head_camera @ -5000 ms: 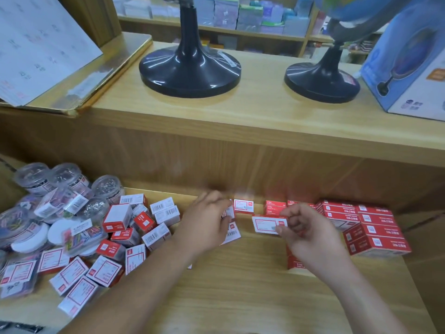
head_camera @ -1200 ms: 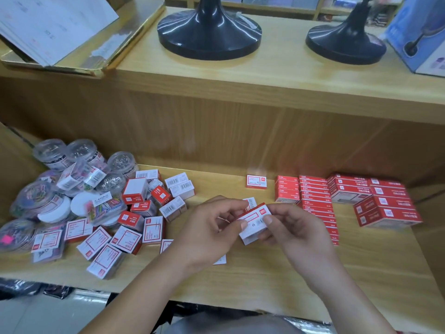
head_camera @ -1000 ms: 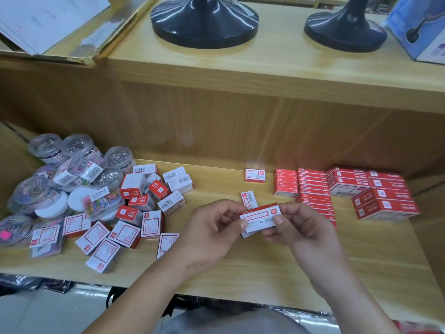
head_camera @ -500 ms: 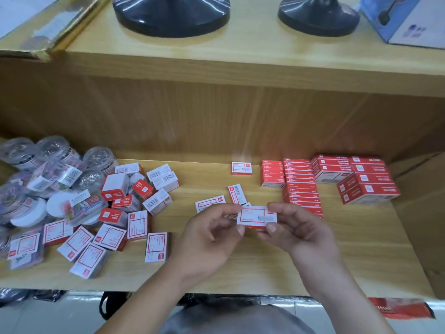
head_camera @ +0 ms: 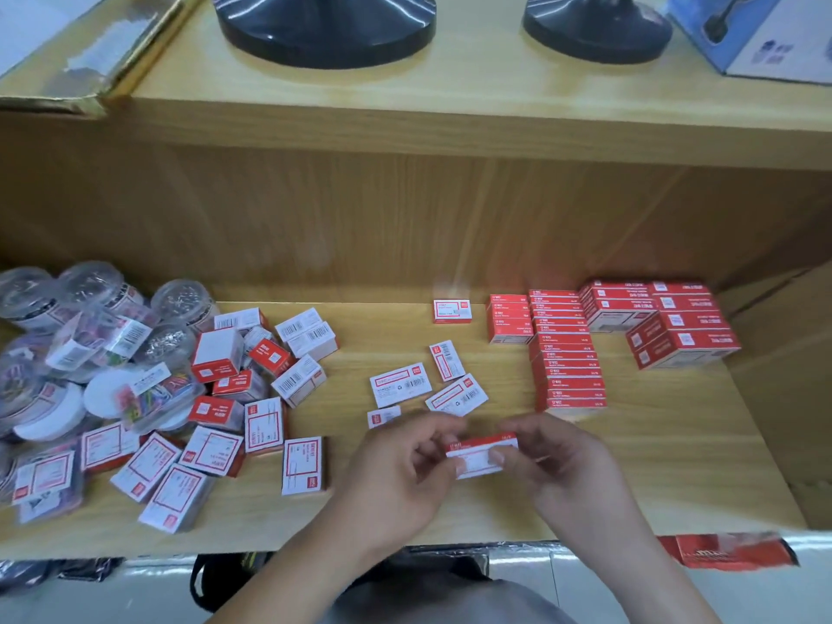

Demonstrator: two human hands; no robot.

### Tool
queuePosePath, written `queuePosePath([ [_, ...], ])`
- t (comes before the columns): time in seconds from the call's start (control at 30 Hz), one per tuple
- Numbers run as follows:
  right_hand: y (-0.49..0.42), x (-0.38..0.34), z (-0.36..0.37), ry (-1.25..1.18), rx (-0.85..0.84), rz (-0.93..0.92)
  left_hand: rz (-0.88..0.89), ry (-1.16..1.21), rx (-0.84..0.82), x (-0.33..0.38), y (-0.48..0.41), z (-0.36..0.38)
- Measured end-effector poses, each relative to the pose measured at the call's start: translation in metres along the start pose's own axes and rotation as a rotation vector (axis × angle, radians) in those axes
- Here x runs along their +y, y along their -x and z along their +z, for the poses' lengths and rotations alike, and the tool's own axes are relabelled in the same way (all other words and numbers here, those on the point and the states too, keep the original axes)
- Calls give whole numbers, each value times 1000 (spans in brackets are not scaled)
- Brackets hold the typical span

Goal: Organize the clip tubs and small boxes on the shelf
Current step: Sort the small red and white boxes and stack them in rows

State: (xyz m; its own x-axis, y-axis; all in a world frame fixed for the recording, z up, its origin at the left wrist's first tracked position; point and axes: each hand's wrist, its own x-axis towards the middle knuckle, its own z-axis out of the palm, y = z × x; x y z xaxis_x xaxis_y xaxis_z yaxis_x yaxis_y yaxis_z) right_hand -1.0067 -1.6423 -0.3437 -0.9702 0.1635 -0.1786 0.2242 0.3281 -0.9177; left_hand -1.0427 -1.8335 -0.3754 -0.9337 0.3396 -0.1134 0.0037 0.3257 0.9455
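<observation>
- Both hands meet over the front middle of the pale wooden shelf (head_camera: 450,515). The left hand (head_camera: 396,470) and the right hand (head_camera: 562,466) each pinch one end of a small red-and-white cardboard box (head_camera: 479,457) between thumb and curled fingertips.
- Just behind the hands, four loose white-faced boxes (head_camera: 398,385) lie flat on the board at mixed angles, near one another.
- Further back, a single red-edged box (head_camera: 452,310) sits alone near the back wall.
- To the right of it stands a short stack of red boxes (head_camera: 508,318). Beside that, a long tidy row of flat red boxes (head_camera: 565,353) runs from the back towards the front.
- Larger red cartons (head_camera: 675,322) are stacked in the right rear corner.
- On the left, clear round plastic tubs (head_camera: 90,317) holding clips are heaped together, some upright and some tipped.
- A jumble of red-and-white boxes (head_camera: 216,443) spreads out from the tubs towards the shelf's front edge.
- On the upper shelf stand two black round bases (head_camera: 324,29), with a blue carton (head_camera: 756,33) at the right and a gold-edged board (head_camera: 90,51) at the left.
</observation>
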Motion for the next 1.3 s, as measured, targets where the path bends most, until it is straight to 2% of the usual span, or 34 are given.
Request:
queuePosePath([
  [0.13,10,13,-15,36,117,-13,242,-564,66,-8,-16,-8],
  [0.2,14,21,-22,59,210,-6,179,-791,-4,-3,-32,-7],
  [0.27,17,31,-30,61,295,26,116,-894,-101,-2,-42,-2],
  [0.4,11,56,-43,36,353,34,119,-870,-134,-5,-47,3],
  [0.5,2,70,-52,33,384,15,191,-849,-147,-5,-36,12],
  [0.6,-5,79,-57,-49,405,38,244,-825,-83,-3,-21,25],
  [0.73,-16,90,-61,118,392,-43,81,-692,-45,0,-13,45],
  [0.83,-24,92,-65,260,344,-90,65,-611,-19,1,-14,60],
  [1.07,-29,102,-68,232,393,-146,-82,-478,25,-2,-18,73],
  [1.13,-29,103,-69,220,366,-126,-66,-452,20,-4,-16,75],
  [1.3,-38,104,-76,273,275,-162,110,-450,79,-1,-22,90],
])
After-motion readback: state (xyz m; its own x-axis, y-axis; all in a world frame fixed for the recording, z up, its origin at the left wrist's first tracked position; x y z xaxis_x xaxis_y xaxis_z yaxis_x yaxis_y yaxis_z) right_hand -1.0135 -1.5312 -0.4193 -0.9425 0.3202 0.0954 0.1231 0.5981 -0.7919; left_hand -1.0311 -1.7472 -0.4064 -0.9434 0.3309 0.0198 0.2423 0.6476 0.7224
